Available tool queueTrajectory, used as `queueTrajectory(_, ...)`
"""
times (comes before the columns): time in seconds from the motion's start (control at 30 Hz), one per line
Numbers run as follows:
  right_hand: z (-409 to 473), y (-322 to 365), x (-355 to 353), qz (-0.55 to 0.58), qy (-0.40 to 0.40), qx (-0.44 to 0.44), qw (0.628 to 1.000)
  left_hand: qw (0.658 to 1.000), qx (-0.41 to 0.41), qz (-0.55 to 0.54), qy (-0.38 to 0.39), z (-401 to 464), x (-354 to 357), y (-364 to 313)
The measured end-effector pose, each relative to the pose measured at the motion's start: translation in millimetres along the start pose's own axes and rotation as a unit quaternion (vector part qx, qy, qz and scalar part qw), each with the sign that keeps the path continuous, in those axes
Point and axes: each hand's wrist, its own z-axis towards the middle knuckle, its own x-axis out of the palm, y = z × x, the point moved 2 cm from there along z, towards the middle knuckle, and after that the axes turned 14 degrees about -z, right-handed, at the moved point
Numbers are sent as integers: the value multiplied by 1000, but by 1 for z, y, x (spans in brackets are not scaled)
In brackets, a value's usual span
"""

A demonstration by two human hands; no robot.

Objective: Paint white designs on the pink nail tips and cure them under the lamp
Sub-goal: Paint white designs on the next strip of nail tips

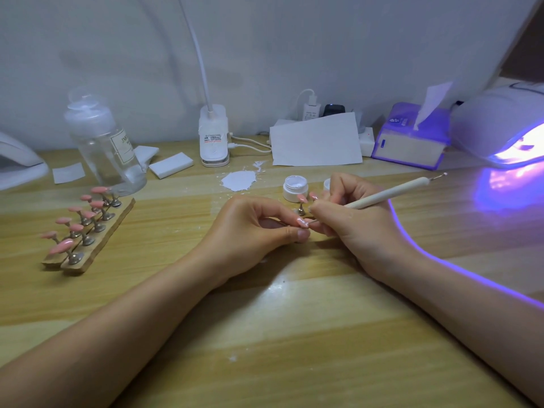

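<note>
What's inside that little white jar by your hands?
The open white jar holds white paint or gel, seen at the top. How deep it goes is hidden by the jar's wall. A second small white pot behind it is mostly covered by the right hand.

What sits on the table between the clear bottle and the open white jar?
In the head view, a white paint smear lies between the clear bottle and the white jar.
</note>
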Motion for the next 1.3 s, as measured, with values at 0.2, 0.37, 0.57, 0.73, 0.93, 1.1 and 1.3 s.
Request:
queueTrajectory(0.2,0,-1,-1,-4,-2,-8,1000,1000,1,5,-4,0,1,-1)
queueTrajectory(0.37,1,-2,-1,-7,-3,-7,1000,1000,-3,9,-4,0,1,-1)
queueTrajectory(0.57,0,-1,0,-9,-3,-5,1000,1000,-5,8,-4,0,1,-2)
queueTrajectory(0.73,1,-1,0,-7,-2,0,1000,1000,-4,9,4,-1,1,-3)
queueTrajectory(0.93,0,0,0,-10,-1,-5,1000,1000,-6,4,-4,-1,2,-3)
queueTrajectory(1.1,0,0,0,-8,0,-8,1000,1000,-8,5,-5,-1,2,-3)
queueTrajectory(1.3,0,1,0,-8,-2,-11,1000,1000,-6,2,-3,-2,2,-4)
